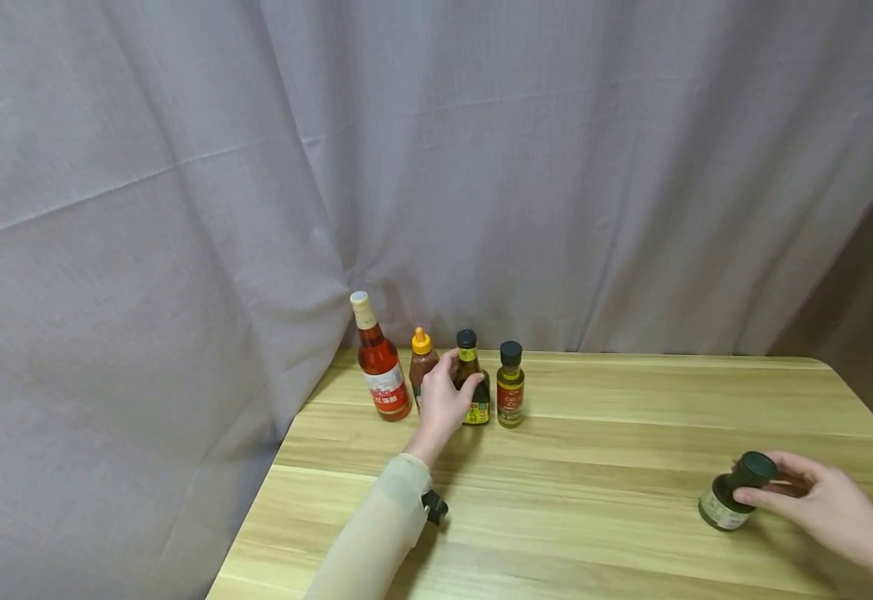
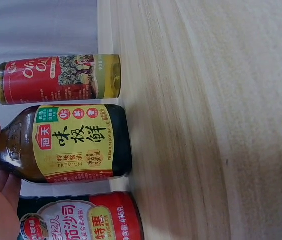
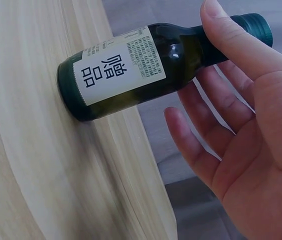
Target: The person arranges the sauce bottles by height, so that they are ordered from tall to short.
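Note:
My left hand (image 1: pixel 442 402) holds a soy sauce bottle (image 1: pixel 479 411) near its neck, thumb on one side and fingers on the other. The bottle stands upright, its yellow label facing the left wrist view. Close on its right is an olive oil bottle (image 1: pixel 510 397) with a black cap. On its left, partly behind the hand, is a tomato sauce bottle (image 1: pixel 422 362) with a yellow cap. At the table's right, my right hand (image 1: pixel 826 508) pinches the neck of a small dark green bottle (image 3: pixel 121 70) with a white label. This bottle tilts, its base close to the tabletop.
A tall bottle of red liquid (image 1: pixel 383 375) with a cream cap stands at the left end of the row. Behind the wooden table (image 1: pixel 601 475) hangs a grey curtain (image 1: pixel 526 183), which also runs along the left side.

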Demonstrator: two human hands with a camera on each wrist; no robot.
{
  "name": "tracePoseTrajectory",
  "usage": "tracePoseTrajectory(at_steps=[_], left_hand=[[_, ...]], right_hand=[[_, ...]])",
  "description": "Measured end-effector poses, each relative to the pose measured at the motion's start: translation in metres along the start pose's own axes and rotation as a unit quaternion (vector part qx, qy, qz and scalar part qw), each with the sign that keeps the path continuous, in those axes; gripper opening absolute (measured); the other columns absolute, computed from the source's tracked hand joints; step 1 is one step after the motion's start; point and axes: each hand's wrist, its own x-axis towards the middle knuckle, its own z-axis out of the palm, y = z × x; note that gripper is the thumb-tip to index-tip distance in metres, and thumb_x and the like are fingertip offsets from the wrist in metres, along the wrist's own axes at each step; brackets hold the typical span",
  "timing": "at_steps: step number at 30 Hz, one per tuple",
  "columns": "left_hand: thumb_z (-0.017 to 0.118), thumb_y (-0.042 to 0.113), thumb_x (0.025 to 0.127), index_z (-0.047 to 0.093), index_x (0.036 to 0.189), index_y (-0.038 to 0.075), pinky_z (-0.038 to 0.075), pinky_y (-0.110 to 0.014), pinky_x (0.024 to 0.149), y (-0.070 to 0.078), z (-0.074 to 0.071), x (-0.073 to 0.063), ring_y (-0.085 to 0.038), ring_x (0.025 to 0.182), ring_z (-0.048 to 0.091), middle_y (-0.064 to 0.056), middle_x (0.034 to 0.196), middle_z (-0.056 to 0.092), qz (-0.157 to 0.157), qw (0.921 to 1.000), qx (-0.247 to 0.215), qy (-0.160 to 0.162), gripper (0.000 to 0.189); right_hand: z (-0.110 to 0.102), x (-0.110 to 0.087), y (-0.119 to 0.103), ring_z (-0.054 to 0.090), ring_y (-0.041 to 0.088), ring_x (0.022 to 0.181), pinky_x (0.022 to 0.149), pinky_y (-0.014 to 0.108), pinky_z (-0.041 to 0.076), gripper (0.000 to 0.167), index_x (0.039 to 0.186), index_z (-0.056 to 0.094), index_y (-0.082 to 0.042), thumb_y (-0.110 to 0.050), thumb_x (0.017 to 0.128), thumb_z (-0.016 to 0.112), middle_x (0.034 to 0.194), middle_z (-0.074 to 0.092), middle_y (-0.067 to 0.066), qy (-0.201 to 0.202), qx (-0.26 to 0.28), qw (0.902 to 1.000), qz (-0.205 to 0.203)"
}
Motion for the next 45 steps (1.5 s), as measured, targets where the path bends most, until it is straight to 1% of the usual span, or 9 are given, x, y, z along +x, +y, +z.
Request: tracePoseTrajectory(at_steps=[1,4,8,18,25,31,37,40,45], left_hand=[[0.086,0.017,0.094,0.064,0.139,0.004,0.061,-0.037,0.093,0.0,0.0,0.0,-0.023,0.111,0.075,-0.011,0.123,0.076,0.0,1.0,0.0,0.0,0.051],[0.086,0.017,0.094,0.064,0.138,0.004,0.061,-0.037,0.093,0.0,0.0,0.001,-0.022,0.111,0.075,-0.011,0.123,0.076,0.002,1.0,-0.002,0.002,0.051],[0.086,0.016,0.094,0.064,0.138,0.004,0.061,-0.037,0.094,-0.001,0.0,0.002,-0.022,0.111,0.075,-0.011,0.123,0.076,0.004,1.0,-0.003,0.001,0.05],[0.086,0.018,0.094,0.064,0.138,0.005,0.061,-0.036,0.092,-0.002,0.001,0.002,-0.021,0.11,0.075,-0.01,0.123,0.077,0.001,1.0,0.008,0.002,0.051],[0.086,0.017,0.094,0.064,0.139,0.004,0.061,-0.037,0.092,-0.001,0.0,0.002,-0.022,0.11,0.075,-0.011,0.123,0.076,-0.003,1.0,0.007,0.0,0.051],[0.086,0.017,0.094,0.064,0.138,0.004,0.061,-0.037,0.092,0.0,0.001,0.001,-0.023,0.111,0.075,-0.011,0.123,0.076,-0.001,1.0,0.005,0.0,0.05],[0.086,0.02,0.095,0.064,0.137,0.006,0.062,-0.037,0.091,0.002,0.0,0.0,-0.021,0.109,0.075,-0.009,0.121,0.077,-0.001,1.0,0.009,0.001,0.05],[0.086,0.02,0.094,0.065,0.137,0.007,0.062,-0.037,0.09,0.002,0.001,0.0,-0.021,0.107,0.075,-0.009,0.12,0.077,0.0,0.9999,0.011,0.003,0.049],[0.086,0.02,0.095,0.065,0.137,0.007,0.062,-0.036,0.09,0.0,0.001,-0.001,-0.02,0.107,0.075,-0.009,0.12,0.077,0.0,0.9999,0.011,0.004,0.049]], right_hand=[[0.0,0.0,0.0,0.064,-0.01,0.09,0.072,0.037,0.059,0.053,0.133,0.067,0.001,-0.032,0.096,0.084,0.11,0.07,-0.026,-0.002,0.0,1.0,-0.001],[-0.001,0.002,0.001,0.063,-0.01,0.09,0.072,0.039,0.059,0.054,0.134,0.065,0.002,-0.033,0.097,0.083,0.111,0.07,-0.024,-0.006,-0.002,1.0,-0.003],[-0.001,0.003,0.002,0.063,-0.01,0.091,0.07,0.024,0.05,0.051,0.133,0.066,0.0,-0.033,0.098,0.082,0.111,0.07,-0.025,-0.008,-0.004,1.0,-0.004],[0.001,0.003,0.003,0.065,-0.01,0.09,0.07,0.02,0.049,0.046,0.129,0.068,-0.002,-0.031,0.096,0.084,0.108,0.069,-0.028,0.004,-0.006,0.9998,-0.017],[0.002,0.003,0.0,0.065,-0.01,0.087,0.068,0.015,0.047,0.047,0.124,0.072,-0.002,-0.032,0.092,0.088,0.104,0.07,-0.028,0.03,-0.004,0.9995,-0.002],[0.005,0.004,-0.007,0.068,-0.009,0.087,0.067,0.012,0.044,0.042,0.118,0.076,-0.006,-0.035,0.09,0.09,0.104,0.074,-0.023,0.044,0.008,0.9989,0.01],[0.005,0.007,-0.013,0.069,-0.009,0.088,0.067,0.016,0.047,0.046,0.12,0.075,-0.005,-0.039,0.091,0.088,0.111,0.078,-0.006,0.031,0.007,0.9994,0.015],[0.006,0.01,-0.016,0.069,-0.008,0.088,0.067,0.017,0.049,0.046,0.12,0.076,-0.006,-0.039,0.091,0.089,0.111,0.077,-0.009,0.03,0.01,0.9994,0.016],[0.011,0.017,-0.027,0.07,-0.007,0.089,0.069,0.016,0.05,0.047,0.122,0.075,-0.004,-0.035,0.09,0.089,0.109,0.075,-0.017,0.033,0.024,0.9992,-0.006]])
